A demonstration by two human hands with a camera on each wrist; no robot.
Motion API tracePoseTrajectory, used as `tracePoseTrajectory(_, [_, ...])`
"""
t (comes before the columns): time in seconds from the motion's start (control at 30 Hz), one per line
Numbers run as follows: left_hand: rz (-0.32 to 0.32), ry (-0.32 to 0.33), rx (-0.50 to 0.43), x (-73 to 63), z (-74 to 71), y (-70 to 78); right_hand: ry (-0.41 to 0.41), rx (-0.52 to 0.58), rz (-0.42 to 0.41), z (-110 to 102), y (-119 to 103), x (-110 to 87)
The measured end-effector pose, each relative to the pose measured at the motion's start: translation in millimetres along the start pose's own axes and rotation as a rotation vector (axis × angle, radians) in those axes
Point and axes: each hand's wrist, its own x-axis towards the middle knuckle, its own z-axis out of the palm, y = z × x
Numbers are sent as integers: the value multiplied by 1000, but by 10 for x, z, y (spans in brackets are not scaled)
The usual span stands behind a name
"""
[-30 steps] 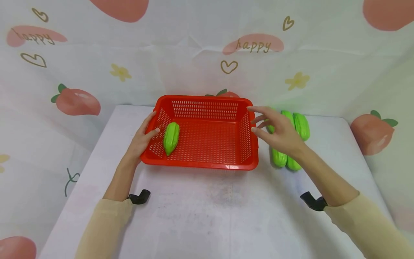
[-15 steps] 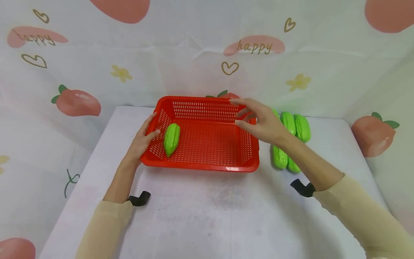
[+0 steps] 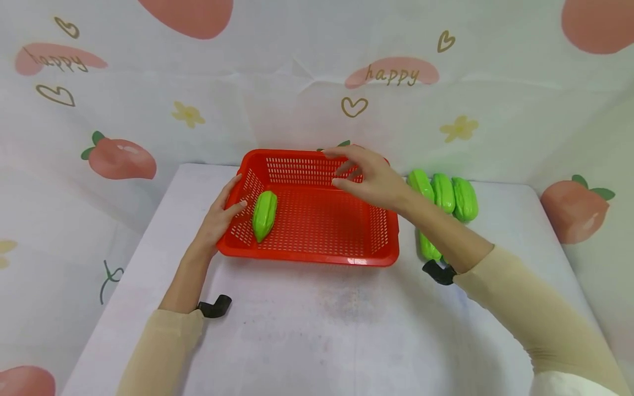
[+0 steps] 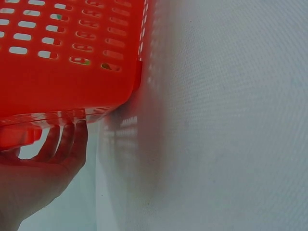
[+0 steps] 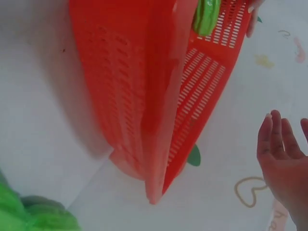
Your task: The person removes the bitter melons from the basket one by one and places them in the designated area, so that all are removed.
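A red plastic basket (image 3: 307, 257) with slotted walls sits on the white table. My left hand (image 3: 218, 219) grips its left rim, thumb over the inside and fingers along the outer wall; the left wrist view shows those fingers (image 4: 74, 144) against the basket. One ribbed green star fruit (image 3: 264, 214) lies at the left of the basket floor. My right hand (image 3: 377, 179) hovers above the basket's right half, fingers loosely bent and holding nothing. In the right wrist view this hand (image 5: 286, 159) is apart from the basket wall.
Several more green star fruits (image 3: 443, 192) lie grouped on the table (image 3: 297, 330) right of the basket, partly hidden by my right forearm. A printed cloth (image 3: 277, 99) hangs close behind the basket. Black wrist mounts (image 3: 216, 307) jut from both sleeves.
My right hand has moved left from beside the basket's right rim to over its inside. The left hand keeps its hold, and the basket and star fruit stay put.
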Motion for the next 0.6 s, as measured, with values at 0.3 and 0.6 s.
tracePoseTrajectory(0.3, [-9,19,20,-27,-8,19,-23,32,10,138,2,217])
tracePoseTrajectory(0.6, [-17,13,21,-14,21,27,-35,28,14,225,3,379])
